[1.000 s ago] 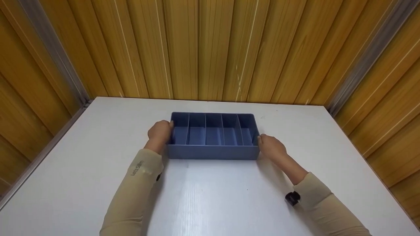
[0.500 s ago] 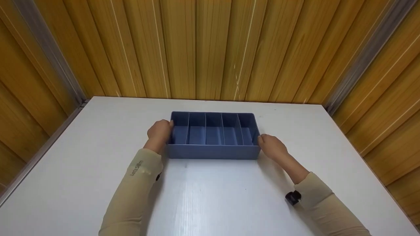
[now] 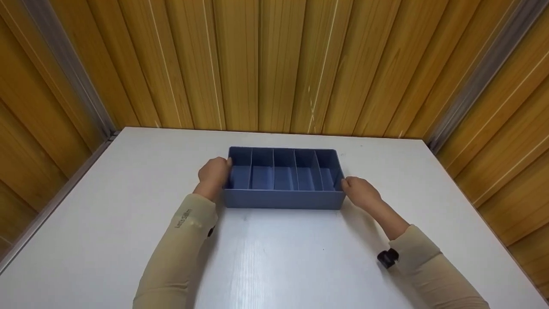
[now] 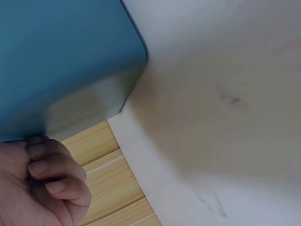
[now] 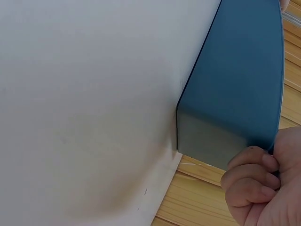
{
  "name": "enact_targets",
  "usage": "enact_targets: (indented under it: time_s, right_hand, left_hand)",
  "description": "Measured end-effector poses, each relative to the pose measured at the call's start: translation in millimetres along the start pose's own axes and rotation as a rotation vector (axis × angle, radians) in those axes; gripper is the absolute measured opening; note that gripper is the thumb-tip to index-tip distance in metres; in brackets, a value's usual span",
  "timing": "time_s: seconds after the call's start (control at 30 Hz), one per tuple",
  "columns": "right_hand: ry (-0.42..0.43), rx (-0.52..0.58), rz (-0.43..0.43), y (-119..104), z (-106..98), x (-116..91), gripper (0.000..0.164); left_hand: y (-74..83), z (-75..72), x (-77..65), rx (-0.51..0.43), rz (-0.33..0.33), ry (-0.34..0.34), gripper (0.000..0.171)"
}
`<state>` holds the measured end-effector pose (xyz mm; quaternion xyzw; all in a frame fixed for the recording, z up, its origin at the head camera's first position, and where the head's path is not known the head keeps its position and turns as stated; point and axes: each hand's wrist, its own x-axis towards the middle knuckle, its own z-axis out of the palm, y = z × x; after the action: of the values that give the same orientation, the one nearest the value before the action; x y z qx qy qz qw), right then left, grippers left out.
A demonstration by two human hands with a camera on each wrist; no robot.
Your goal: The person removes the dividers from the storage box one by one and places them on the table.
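A blue box (image 3: 283, 199) with several open compartments, divided by thin upright walls, sits toward the back of the white table. At its left end my left hand (image 3: 213, 172) grips the side wall, thumb over the rim. My right hand (image 3: 361, 191) pinches the rim at the right end, near the front corner. In the left wrist view the curled fingers of the left hand (image 4: 51, 181) lie against the end of the box (image 4: 70, 52). The right wrist view shows the right hand (image 5: 263, 183) with fingers curled at the top edge of the box (image 5: 230, 70). The compartments hold nothing visible.
The white table (image 3: 274, 257) extends around the box, with its back edge close behind. Wood-patterned panel walls (image 3: 274, 64) rise at the back and both sides. A black wrist device (image 3: 388, 258) is on the right sleeve.
The box and both hands have shifted slightly to the right in the head view. Both hands keep their hold on the box ends.
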<state>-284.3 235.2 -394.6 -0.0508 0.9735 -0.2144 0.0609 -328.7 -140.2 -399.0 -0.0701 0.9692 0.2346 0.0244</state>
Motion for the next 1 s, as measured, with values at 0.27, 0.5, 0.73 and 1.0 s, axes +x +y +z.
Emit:
enact_targets:
  time_s: [0.27,0.5,0.73,1.0]
  right_hand:
    - [-0.004,-0.020,-0.017,1,-3,1,0.038]
    - [-0.021,-0.058,-0.017,0,-5,1,0.038]
    - [-0.032,-0.083,0.000,1,-10,2,0.045]
    - [0.019,-0.071,-0.056,-7,-41,2,0.044]
  left_hand:
    - [2.4,0.3,0.8,-0.001,0.009,0.004,0.052]
    - [2.2,1.8,-0.7,0.025,0.015,-0.002,0.052]
    - [0.8,3.4,2.6,0.040,0.040,0.049,0.056]
    - [-3.7,-4.9,-0.5,0.030,0.053,0.051,0.057]
